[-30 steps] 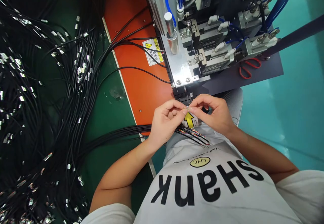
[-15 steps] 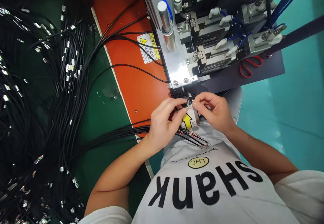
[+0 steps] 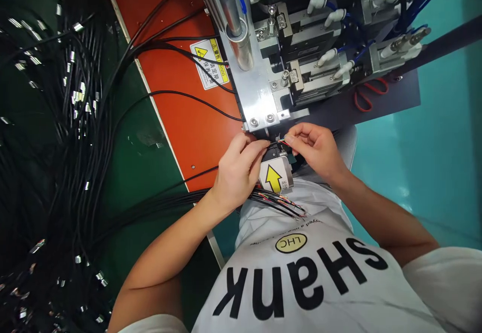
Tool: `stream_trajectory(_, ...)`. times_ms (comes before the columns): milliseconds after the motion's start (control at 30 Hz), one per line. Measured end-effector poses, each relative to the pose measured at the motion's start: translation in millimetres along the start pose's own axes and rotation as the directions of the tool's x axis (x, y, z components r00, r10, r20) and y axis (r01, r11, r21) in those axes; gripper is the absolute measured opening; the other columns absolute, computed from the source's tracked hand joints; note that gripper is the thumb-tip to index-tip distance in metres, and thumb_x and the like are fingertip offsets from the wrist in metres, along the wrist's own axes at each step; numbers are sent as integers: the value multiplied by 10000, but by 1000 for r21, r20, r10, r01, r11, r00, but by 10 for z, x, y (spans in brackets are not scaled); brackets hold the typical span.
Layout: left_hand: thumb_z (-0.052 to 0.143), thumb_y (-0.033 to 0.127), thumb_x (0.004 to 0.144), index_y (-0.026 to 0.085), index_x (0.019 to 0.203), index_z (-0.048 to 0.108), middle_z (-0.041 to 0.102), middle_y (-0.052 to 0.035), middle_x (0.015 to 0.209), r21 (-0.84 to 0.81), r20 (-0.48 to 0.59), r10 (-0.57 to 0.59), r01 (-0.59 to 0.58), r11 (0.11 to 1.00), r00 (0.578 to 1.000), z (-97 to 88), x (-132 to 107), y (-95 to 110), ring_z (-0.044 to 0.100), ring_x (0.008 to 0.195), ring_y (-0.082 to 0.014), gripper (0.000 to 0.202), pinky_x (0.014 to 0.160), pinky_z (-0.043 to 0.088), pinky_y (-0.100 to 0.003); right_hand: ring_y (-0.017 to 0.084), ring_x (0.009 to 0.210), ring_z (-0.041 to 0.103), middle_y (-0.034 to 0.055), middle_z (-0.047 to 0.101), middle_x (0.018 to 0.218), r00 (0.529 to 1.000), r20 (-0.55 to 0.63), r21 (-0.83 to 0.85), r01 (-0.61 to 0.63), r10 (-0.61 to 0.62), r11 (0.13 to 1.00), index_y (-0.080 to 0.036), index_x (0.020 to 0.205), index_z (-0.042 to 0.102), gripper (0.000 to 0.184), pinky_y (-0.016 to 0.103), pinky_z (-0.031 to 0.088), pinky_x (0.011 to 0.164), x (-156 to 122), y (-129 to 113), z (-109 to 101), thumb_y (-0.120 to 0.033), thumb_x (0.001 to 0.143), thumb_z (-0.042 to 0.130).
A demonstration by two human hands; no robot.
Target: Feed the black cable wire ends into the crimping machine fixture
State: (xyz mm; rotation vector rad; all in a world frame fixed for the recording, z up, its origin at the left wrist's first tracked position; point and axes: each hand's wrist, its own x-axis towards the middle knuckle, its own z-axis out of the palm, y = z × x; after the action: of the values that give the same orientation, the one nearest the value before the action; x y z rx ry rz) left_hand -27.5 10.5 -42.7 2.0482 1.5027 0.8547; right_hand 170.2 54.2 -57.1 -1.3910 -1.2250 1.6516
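Note:
Between finger and thumb, my left hand [image 3: 241, 172] pinches a black cable [image 3: 273, 143] close to its stripped end. Thin coloured wires [image 3: 282, 141] fan out of that end, and my right hand [image 3: 316, 149] pinches their tips. Both hands are just in front of the metal plate of a machine [image 3: 259, 97]. Below them is a part with a yellow arrow label [image 3: 273, 176]. A bundle of black cables [image 3: 263, 200] with bare coloured wire ends passes under my left wrist and reaches the front of my shirt.
An orange base plate [image 3: 181, 137] with a warning label [image 3: 209, 64] lies left of the machine. Many black cables with shiny metal ends [image 3: 81, 92] cover the green table [image 3: 131, 172]. Red-handled scissors [image 3: 371, 94] lie on the dark plate at right.
Both hands have moved slightly up and away from my body, nearer the machine. The coloured wires now show between them, and the arrow label is less covered. The view has shifted a little.

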Motion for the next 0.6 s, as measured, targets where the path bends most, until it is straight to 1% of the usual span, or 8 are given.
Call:
stream_trajectory(200,534,130,939,206,1105,679,572,-51,944,-11,-2,-18,18,1000,1000,-30,-26,-17,584,893,-157,234,783,508,-274,111,609,545,13,660,730,1000,6,0,1,-1,1000,-173,777,654,213,257,436,573,40,47,37,-358,810,755)
stream_trajectory(367,535,102,928,201,1107,684,540,-45,907,-8,-10,9,-9,1000,1000,-11,-22,-36,573,877,-153,253,759,496,-264,103,606,532,2,648,717,1000,4,-10,4,-4,1000,-170,773,657,196,251,431,583,46,44,32,-338,810,751)
stream_trajectory(467,533,106,929,201,1108,684,538,-47,908,4,-9,19,-19,1000,1000,0,-21,-38,570,870,-152,253,749,496,-265,103,600,522,-4,635,703,1000,-2,-14,6,-6,1000,-171,773,657,201,253,427,578,48,35,24,-345,806,752)
stream_trajectory(600,526,141,941,218,1116,682,545,-52,922,30,-4,5,-5,1000,1000,13,-26,-31,570,860,-153,246,735,501,-266,109,611,527,-2,635,710,1000,0,-24,10,-10,1000,-176,775,658,203,258,432,581,49,45,14,-353,808,752)
